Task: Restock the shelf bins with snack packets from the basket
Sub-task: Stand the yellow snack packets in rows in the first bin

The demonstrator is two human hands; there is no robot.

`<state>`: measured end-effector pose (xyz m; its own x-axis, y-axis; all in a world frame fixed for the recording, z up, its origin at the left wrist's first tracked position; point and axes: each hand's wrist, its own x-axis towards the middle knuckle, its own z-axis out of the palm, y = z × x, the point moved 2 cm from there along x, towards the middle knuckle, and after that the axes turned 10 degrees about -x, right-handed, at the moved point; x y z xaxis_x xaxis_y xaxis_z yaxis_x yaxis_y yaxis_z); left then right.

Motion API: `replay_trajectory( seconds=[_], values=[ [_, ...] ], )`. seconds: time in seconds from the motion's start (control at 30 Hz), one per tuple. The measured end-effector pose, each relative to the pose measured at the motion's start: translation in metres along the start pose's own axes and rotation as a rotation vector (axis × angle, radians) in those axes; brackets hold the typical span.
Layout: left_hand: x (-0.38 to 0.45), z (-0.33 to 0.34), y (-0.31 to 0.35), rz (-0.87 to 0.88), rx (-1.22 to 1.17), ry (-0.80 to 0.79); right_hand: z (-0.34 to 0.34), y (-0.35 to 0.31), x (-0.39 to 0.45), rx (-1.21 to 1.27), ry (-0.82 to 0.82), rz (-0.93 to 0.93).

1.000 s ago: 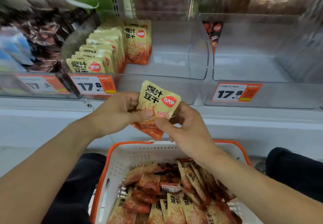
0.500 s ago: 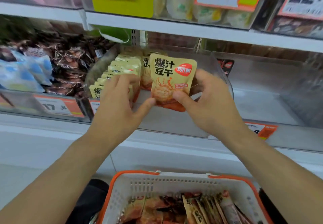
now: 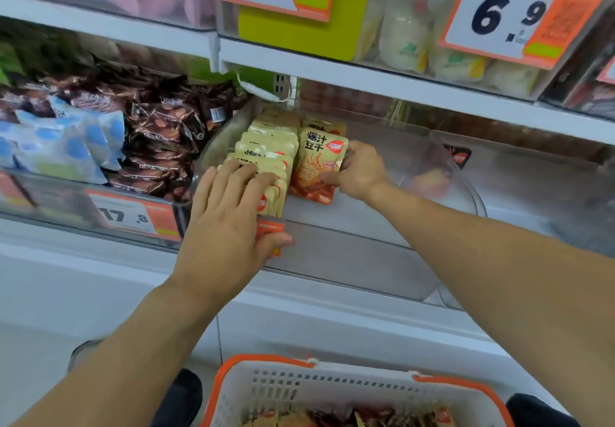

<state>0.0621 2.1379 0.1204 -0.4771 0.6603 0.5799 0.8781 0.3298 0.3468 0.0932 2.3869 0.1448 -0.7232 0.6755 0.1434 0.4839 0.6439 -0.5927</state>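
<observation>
A yellow and orange snack packet [image 3: 316,167] stands upright inside the clear shelf bin [image 3: 349,253], and my right hand [image 3: 361,170] grips its right edge. To its left runs a row of several matching packets [image 3: 269,147]. My left hand [image 3: 229,217] lies over the front of that row with straight fingers, thumb over the bin's front wall. The white basket with an orange rim [image 3: 266,390] sits at the bottom, with more packets [image 3: 349,418] in it.
A bin of brown and blue packets [image 3: 133,140] stands to the left. Right of my hand is another clear bin [image 3: 532,193] holding one dark packet [image 3: 461,155]. An upper shelf [image 3: 366,80] with price tags overhangs the bins.
My right hand has carried the packet from above the basket up into the bin and set it beside the row. My left hand let go of it and now presses the row.
</observation>
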Motion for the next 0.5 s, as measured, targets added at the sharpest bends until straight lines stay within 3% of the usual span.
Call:
replay_trajectory(
  seconds=[0.23,0.5],
  values=[
    [0.001,0.001,0.002,-0.003,-0.044,0.023,0.016,0.008,0.013,0.009,0.143,0.094],
    [0.001,0.0,0.004,-0.03,-0.071,0.015,0.023,0.015,0.013,-0.036,0.102,0.136]
  ],
)
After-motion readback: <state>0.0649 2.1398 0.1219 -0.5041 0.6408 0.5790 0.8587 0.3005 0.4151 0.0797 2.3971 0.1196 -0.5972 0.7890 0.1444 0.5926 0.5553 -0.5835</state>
